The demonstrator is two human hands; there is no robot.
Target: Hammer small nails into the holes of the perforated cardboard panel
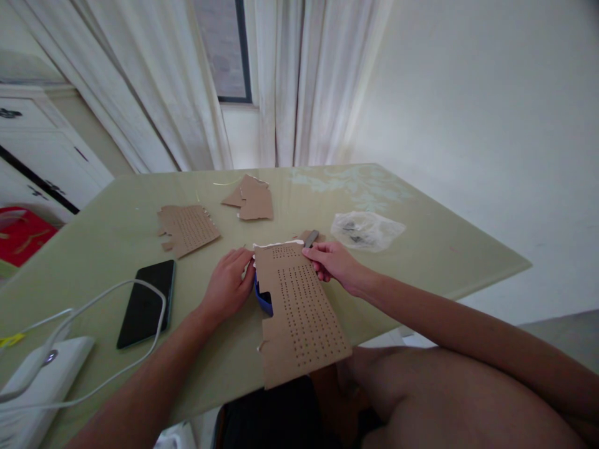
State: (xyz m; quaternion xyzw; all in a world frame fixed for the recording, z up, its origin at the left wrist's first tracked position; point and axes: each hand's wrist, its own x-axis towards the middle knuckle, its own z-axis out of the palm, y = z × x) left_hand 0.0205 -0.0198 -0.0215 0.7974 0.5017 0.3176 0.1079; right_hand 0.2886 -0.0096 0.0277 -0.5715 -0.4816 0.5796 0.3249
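Note:
A brown cardboard sheet (304,312) with rows of small punched holes overhangs the table's front edge. Its far edge is torn and white, and a notch is cut into its left side. My left hand (228,282) is closed at the sheet's upper left corner, thumb and fingers curled at the edge. With thumb and fingers, my right hand (334,265) pinches the upper right corner. A flat grey strip (311,238) sticks out by the right thumb; whether it is gripped too, I cannot tell. Under the sheet, a blue object (263,300) is mostly hidden.
Another perforated cardboard piece (189,229) and torn cardboard scraps (255,198) lie farther back. A clear plastic bag (367,231) with dark bits sits at right. On the left are a black phone (147,302), a white cable (161,312) and a white power strip (60,380).

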